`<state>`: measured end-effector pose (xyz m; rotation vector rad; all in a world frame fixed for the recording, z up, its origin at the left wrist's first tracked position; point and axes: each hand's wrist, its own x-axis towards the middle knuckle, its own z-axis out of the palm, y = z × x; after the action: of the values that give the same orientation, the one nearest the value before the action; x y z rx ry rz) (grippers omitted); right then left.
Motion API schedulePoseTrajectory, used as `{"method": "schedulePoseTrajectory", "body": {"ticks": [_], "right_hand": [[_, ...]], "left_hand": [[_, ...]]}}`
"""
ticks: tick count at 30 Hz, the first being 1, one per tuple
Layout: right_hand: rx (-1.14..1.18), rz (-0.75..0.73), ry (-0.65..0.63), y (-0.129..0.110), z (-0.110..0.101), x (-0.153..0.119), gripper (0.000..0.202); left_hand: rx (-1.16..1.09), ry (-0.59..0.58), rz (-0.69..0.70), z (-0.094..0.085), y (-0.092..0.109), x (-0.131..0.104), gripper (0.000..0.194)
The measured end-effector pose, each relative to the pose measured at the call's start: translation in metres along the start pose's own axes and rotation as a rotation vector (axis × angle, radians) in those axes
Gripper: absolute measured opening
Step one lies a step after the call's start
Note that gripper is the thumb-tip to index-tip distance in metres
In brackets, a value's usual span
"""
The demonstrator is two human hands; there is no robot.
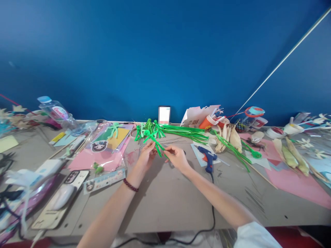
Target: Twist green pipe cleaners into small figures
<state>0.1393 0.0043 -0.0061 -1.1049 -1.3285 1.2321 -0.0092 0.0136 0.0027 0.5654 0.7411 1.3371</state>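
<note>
A: Quick one: what've the hands got?
B: Both on one item, a green fuzzy-wire figure (156, 142). L hand (146, 157): fingers pinched together on its near side, approx mid-body. R hand (178, 158): thumb + fingers closed on the lower R end. Exact fingertip contact's too small to tell.
A: Where's it at?
B: Btwn the two hands, above the surface (165, 199), tilted, round end pointing up-left.
A: Behind it?
B: Cluster of similar figures (156, 126) near the blue wall (165, 62); bundle of green stems (186, 132) lying to their R. Small lit screen (164, 114) propped at the wall, display pixelated.
A: R side?
B: Blue glue gun (210, 157), partly on pale paper, w/ a black cord (212, 206) running twd the near edge. More loose green stems just beside some dried husks (224, 139).
A: L side?
B: Pink sheet + colored papers (121, 137) under clear plastic, phone (42, 218) w/ a white mouse (62, 197) on top, plastic bottle (59, 111) tilted at the back. Dark beaded bracelet (130, 185) on the L wrist, btw.
</note>
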Motion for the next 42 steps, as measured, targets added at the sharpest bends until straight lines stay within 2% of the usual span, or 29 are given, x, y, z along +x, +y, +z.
{"method": "schedulePoseTrajectory", "body": {"ticks": [6,16,20,27,31,34,36,38,40,42], "right_hand": [[0.152,0.142,-0.107,-0.004,0.003,0.001,0.025],[0.446,0.416,-0.179,-0.014,-0.002,0.001,0.023],[0.507,0.488,-0.196,-0.013,-0.004,0.002,0.015],[0.604,0.608,-0.226,-0.012,-0.008,0.004,0.015],[0.596,0.603,-0.223,-0.011,-0.008,0.004,0.014],[0.542,0.571,-0.213,-0.008,-0.007,0.006,0.012],[0.479,0.517,-0.206,-0.007,-0.008,0.007,0.013],[0.398,0.412,-0.208,-0.007,-0.011,0.009,0.016],[0.306,0.317,-0.213,-0.01,-0.014,0.011,0.021],[0.252,0.282,-0.186,-0.014,-0.018,0.012,0.024]], "left_hand": [[0.014,0.001,0.064,-0.005,0.0,0.004,0.009],[-0.064,0.003,0.003,-0.007,-0.001,0.005,0.017],[-0.077,-0.007,-0.002,-0.006,0.0,0.004,0.019],[-0.132,0.016,-0.043,-0.007,0.001,0.004,0.022],[-0.075,0.041,-0.029,-0.006,0.003,0.002,0.024],[-0.001,0.034,0.038,-0.004,0.004,0.002,0.022],[0.082,0.049,0.102,-0.003,0.002,0.001,0.02],[0.229,0.123,0.178,-0.004,-0.001,0.001,0.021],[0.397,0.207,0.273,-0.006,-0.006,0.002,0.03],[0.559,0.256,0.406,-0.01,-0.008,0.001,0.047]]}}
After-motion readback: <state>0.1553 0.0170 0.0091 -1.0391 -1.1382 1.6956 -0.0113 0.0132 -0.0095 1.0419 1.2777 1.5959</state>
